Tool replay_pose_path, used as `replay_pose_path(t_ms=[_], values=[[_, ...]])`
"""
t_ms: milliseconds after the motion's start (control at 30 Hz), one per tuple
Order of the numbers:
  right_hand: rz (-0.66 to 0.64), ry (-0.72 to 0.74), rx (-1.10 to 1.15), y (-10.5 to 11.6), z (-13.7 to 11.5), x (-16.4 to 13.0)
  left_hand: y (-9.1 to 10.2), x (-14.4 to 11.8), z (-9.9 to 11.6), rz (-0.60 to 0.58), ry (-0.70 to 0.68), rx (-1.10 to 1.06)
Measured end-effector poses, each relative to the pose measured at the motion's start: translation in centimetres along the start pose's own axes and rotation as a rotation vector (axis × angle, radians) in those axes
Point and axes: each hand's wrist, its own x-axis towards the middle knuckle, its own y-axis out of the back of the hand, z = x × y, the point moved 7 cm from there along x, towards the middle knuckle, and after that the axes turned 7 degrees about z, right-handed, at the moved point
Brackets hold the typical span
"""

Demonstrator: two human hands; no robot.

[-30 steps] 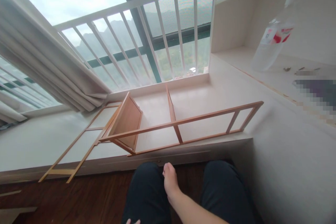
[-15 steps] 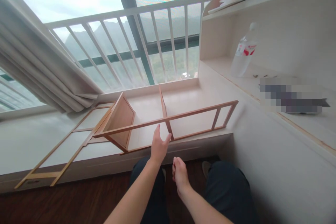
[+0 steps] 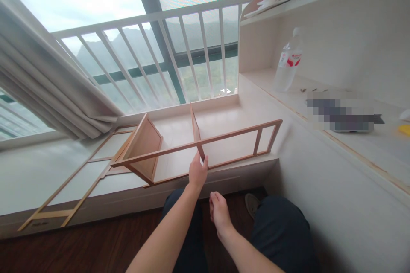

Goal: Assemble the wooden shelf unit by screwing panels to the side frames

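A wooden shelf frame [image 3: 205, 145] lies on its side on the long white window ledge [image 3: 48, 175], in front of the person's knees. It is made of thin brown bars, with a flat wooden panel [image 3: 144, 145] standing tilted at its left end and a thin upright divider [image 3: 194, 126] in the middle. The left hand [image 3: 197, 171] reaches up to the frame and its fingers close around the lower end of the short middle bar, where that bar meets the front rail. The right hand [image 3: 219, 215] hangs low, nearer the person than the frame, between the two dark trouser legs [image 3: 282, 230]. Its fingers are loosely curled and it holds nothing and touches nothing.

A second flat wooden frame [image 3: 77, 183] lies on the ledge to the left of the shelf frame, with its end touching the panel side. Behind the shelf frame stand the white window bars [image 3: 166, 55], and a pale curtain [image 3: 48, 94] hangs to the left of them. To the right of the shelf frame is a white desk shelf [image 3: 352, 136] with a clear plastic bottle [image 3: 287, 62] standing on it. Below the ledge is a dark wooden floor [image 3: 96, 247]
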Motion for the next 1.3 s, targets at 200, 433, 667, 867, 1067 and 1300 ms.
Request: replay_pose_path(t_ms=[200, 433, 667, 867, 1067, 1300], values=[[-0.036, -0.028, 0.015, -0.1, -0.3, -0.1, 0.5, 0.3, 0.1, -0.047, -0.063, 0.026], [-0.074, -0.055, 0.032, -0.4, -0.3, -0.5, 1.1, 0.6, -0.8, -0.074, -0.095, 0.039], [-0.071, -0.089, -0.004, -0.5, -0.2, -1.0, 1.9, 0.7, -1.1, -0.097, -0.110, 0.022], [-0.084, -0.111, -0.019, -0.8, -0.4, -1.6, 9.0, -0.9, -6.1, 0.159, -0.025, -0.032], [-0.104, -0.149, -0.049, -1.2, 0.4, -2.0, 21.2, -1.9, -14.8, 0.666, 0.216, 0.174], [-0.151, -0.152, -0.116, -2.5, 1.6, -2.5, 23.2, -0.1, -17.6, 0.431, 0.183, 0.186]])
